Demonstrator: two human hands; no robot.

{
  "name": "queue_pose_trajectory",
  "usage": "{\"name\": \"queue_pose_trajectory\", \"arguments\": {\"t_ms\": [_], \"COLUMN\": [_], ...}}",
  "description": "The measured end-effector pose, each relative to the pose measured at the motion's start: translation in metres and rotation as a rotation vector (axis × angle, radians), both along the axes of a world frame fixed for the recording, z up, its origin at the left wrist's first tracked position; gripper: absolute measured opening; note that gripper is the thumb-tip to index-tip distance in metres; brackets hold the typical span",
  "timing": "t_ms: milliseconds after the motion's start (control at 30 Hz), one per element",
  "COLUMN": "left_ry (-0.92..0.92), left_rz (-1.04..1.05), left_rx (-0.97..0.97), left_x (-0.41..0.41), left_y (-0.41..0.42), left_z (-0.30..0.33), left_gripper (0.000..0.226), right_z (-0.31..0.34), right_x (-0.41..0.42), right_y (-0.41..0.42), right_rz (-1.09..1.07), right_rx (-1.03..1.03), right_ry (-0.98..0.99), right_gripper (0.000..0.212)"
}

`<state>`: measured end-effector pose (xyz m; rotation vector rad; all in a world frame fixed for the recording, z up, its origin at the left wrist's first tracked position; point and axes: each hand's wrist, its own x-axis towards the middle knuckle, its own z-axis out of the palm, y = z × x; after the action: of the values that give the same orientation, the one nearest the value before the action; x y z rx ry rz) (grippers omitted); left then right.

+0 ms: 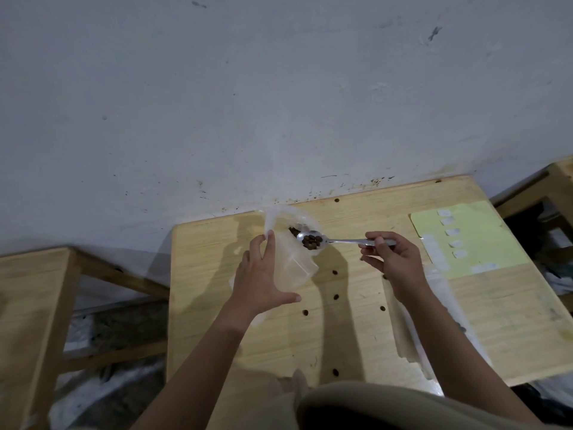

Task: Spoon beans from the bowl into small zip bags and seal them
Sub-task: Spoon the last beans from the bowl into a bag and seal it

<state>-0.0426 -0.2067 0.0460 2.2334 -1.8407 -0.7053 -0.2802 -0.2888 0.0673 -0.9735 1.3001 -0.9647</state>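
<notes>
My left hand (pixel 259 280) holds a clear plastic bowl (pixel 294 268) tilted above the wooden table (pixel 217 305), fingers along its left side and thumb spread under its base. Dark beans (pixel 293 231) lie inside near its rim. My right hand (pixel 390 259) pinches the handle of a metal spoon (pixel 341 242). The spoon's bowl, heaped with beans, sits at the clear bowl's mouth. A pile of clear zip bags (pixel 440 308) lies on the table under my right forearm. A bit of clear plastic (pixel 260 319) shows below my left wrist.
Several loose beans (pixel 335 296) are scattered on the table between my arms. A yellow sheet (pixel 483 231) with white labels lies at the back right. The table meets a grey wall (pixel 279 103); another wooden table (pixel 31 290) stands to the left.
</notes>
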Motion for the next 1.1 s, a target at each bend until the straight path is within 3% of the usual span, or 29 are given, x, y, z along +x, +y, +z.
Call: {"name": "queue_pose_trajectory", "arguments": {"t_ms": [133,233,367,767,867,1000,1100], "left_ry": [0.036,0.066,0.119,0.157,0.192,0.249,0.267], "left_rz": [0.02,0.049,0.056,-0.09,-0.084,-0.058,-0.04], "left_rx": [-0.001,0.001,-0.011,-0.061,-0.057,-0.044,-0.035], "left_x": [-0.001,-0.001,-0.001,-0.009,-0.008,-0.006,-0.004], "left_y": [-0.001,-0.002,-0.001,-0.001,0.0,0.0,-0.001], "left_z": [-0.002,-0.003,-0.002,0.002,0.0,-0.001,0.0], "left_gripper": [0.143,0.142,0.142,0.142,0.143,0.144,0.143], "right_z": [0.007,0.009,0.002,-0.03,-0.04,-0.056,-0.063], "right_x": [0.007,0.014,0.02,0.053,0.057,0.067,0.071], "right_y": [0.005,0.007,0.005,0.0,0.005,0.011,0.011], "right_rz": [0.151,0.081,-0.021,0.093,-0.02,-0.249,-0.298], "right_rx": [-0.172,-0.267,-0.26,-0.318,-0.245,0.064,0.172], "right_ry": [0.123,0.16,0.271,0.566,0.503,0.177,0.059], "right_gripper": [0.023,0.022,0.012,0.009,0.011,0.013,0.015]}}
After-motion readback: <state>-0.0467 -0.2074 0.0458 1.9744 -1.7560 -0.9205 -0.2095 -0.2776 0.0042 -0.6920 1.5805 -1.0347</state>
